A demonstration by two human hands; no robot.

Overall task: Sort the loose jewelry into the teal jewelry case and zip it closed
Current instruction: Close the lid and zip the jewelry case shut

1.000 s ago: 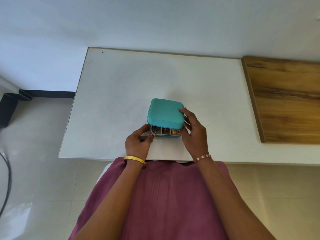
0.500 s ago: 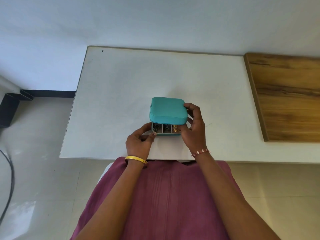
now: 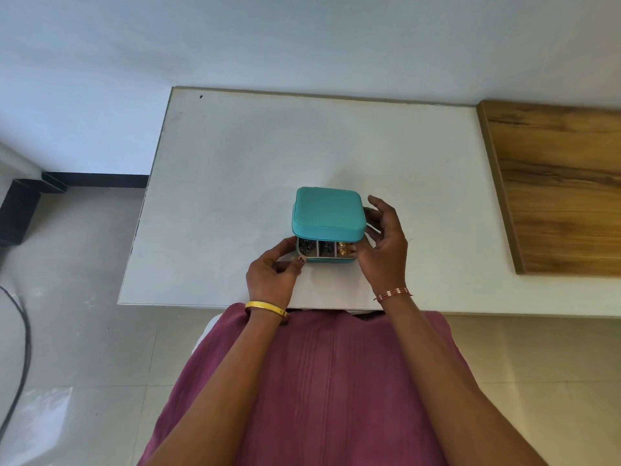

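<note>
A dark cable [image 3: 20, 334] curves over the floor at the far left, beside my white table [image 3: 235, 156]. My left hand [image 3: 272, 275], with a gold bangle [image 3: 266, 308] on its wrist, sits at the near left corner of the case [image 3: 328, 210]; its fingers are curled, thumb and forefinger touching that corner of the lower tray, though I cannot tell whether they pinch the zip pull there or only steady the edge. The teal case stands near the table's front edge, about in the middle, right before me. It is roughly square, so it has no clear long axis; its hinge side faces away from me and its opening faces me. The lid is lowered almost flat but not closed, leaving a gap at the front. Through that gap I see three compartments in a row: dark jewelry [image 3: 305, 245] in the left one, more dark pieces in the middle, gold pieces [image 3: 342, 248] in the right. My right hand [image 3: 384, 243], a red and white bracelet [image 3: 393, 293] at its wrist, cups the case's right side, fingers loosely bent and spread, thumb at the near right corner, gripping nothing firmly. A wooden board [image 3: 557, 186] lies at the far right.
</note>
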